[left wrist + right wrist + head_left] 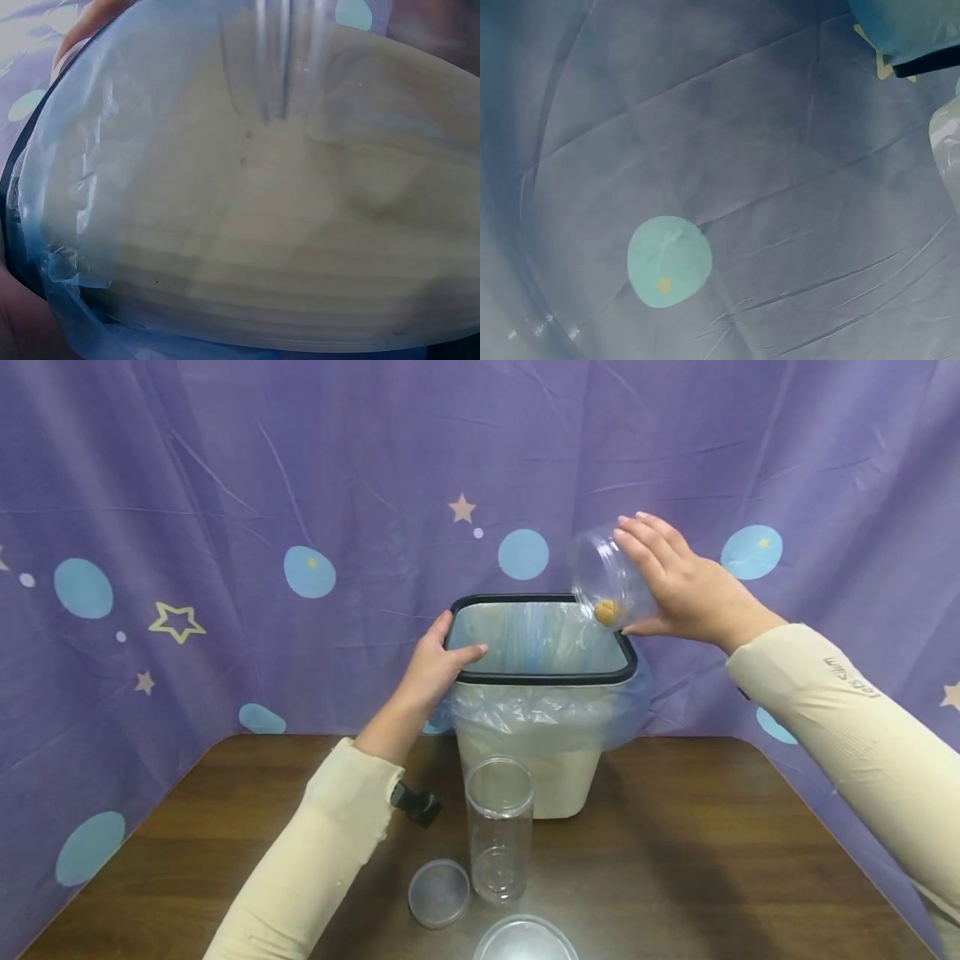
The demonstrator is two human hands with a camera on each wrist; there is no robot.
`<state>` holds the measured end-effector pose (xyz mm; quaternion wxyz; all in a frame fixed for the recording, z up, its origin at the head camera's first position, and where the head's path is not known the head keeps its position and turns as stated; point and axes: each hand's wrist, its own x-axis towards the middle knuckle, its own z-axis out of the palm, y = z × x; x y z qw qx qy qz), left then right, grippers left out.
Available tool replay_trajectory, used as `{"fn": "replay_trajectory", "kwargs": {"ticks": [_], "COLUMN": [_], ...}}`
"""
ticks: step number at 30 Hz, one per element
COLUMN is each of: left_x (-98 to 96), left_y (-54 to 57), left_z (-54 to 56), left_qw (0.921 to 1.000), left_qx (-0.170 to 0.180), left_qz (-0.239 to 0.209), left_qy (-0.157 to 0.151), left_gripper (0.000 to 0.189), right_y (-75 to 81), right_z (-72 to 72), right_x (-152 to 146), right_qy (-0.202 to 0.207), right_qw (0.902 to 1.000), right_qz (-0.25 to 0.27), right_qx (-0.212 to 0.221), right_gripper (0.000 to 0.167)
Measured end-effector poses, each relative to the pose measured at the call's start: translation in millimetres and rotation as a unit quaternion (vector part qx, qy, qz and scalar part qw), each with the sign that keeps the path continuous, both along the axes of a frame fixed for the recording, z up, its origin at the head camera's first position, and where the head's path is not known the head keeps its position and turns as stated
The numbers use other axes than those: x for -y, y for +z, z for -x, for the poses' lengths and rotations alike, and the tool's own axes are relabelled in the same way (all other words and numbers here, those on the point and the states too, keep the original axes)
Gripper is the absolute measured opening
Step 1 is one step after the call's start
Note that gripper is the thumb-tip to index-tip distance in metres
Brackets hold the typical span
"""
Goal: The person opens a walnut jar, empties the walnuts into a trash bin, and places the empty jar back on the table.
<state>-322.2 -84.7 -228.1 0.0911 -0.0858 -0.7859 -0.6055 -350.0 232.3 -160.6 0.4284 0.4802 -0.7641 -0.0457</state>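
Note:
My left hand (442, 664) grips the left side of the trash bin's black rim, its thumb over the inner edge. The cream trash bin (517, 777) is lined with a translucent blue bag (540, 714) folded over the rim. Over the bin's right rear corner, my right hand (686, 581) holds a clear plastic jar (596, 564) tipped sideways, mouth toward the bin. A small tan-brown lump (605, 612) lies near the jar's mouth. In the left wrist view the bin's side (225, 210) fills most of the picture.
A tall clear jar (501, 835) stands uncapped before the bin on the brown wooden table (675, 860). Beside it lies a round translucent lid (439, 893), and another lid (525, 942) sits at the front edge of view. A purple patterned curtain (390, 460) hangs behind.

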Motion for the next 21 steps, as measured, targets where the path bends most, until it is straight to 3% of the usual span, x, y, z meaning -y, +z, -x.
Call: {"fn": "replay_trajectory", "kwargs": {"ticks": [15, 21], "left_x": [-0.3, 1.0], "left_y": [-0.1, 0.5], "left_z": [-1.2, -2.2], "left_qw": [1.0000, 1.0000], "left_qx": [0.005, 0.005], "left_qz": [0.003, -0.001], "left_qy": [-0.004, -0.005], "left_gripper": [0.083, 0.083], "right_y": [8.5, 9.3], "right_z": [-1.0, -1.0], "right_x": [0.1, 0.0], "right_qy": [-0.013, 0.009], "right_qw": [0.9999, 0.9997], "right_qz": [-0.004, 0.015], "right_qx": [0.009, 0.017], "right_gripper": [0.116, 0.115]}}
